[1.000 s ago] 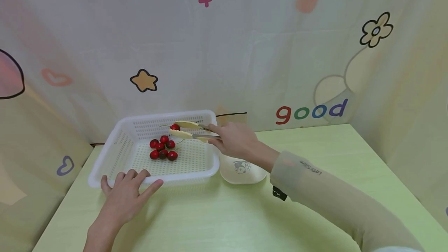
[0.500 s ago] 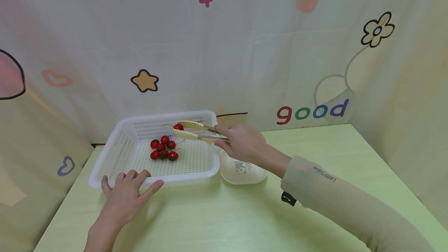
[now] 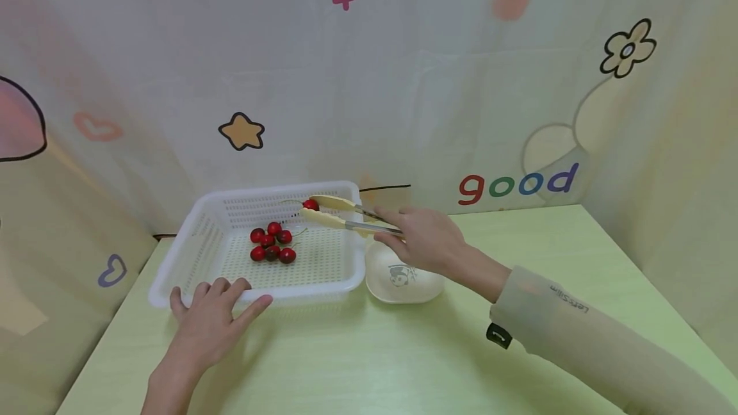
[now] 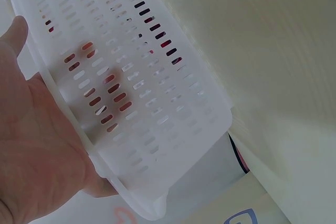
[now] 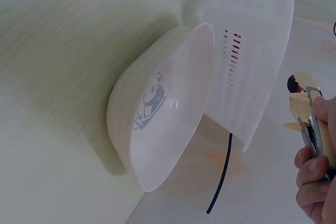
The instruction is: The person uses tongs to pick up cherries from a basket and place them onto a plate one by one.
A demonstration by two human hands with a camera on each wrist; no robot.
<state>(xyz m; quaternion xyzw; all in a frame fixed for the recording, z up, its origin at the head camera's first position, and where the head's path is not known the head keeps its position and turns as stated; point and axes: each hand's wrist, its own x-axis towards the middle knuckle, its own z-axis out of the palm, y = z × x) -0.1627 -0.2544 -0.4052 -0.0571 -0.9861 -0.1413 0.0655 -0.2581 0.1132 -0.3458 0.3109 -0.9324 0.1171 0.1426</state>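
Note:
In the head view my right hand (image 3: 429, 239) holds a pair of tongs (image 3: 346, 223) with cream-coloured tips. Between those tips is a red cherry (image 3: 311, 205), its stem pointing left, raised above the right part of a white plastic basket (image 3: 346, 284). Several more cherries (image 3: 268, 241) lie clustered on the basket floor. My left hand (image 3: 210, 319) grips the basket's front rim at the left; through the slots in the left wrist view, its fingers show dimly behind the wall. Under my right hand, beside the basket, stands a white bowl (image 3: 423, 287) with a panda print.
The basket and bowl stand on a pale green table (image 3: 357, 364). Right behind it hangs a printed curtain (image 3: 403, 101), which also closes off both sides.
My right hand has moved right with the tongs, carrying the cherry toward the basket's right side. My left hand stays on the rim. The view has shifted slightly.

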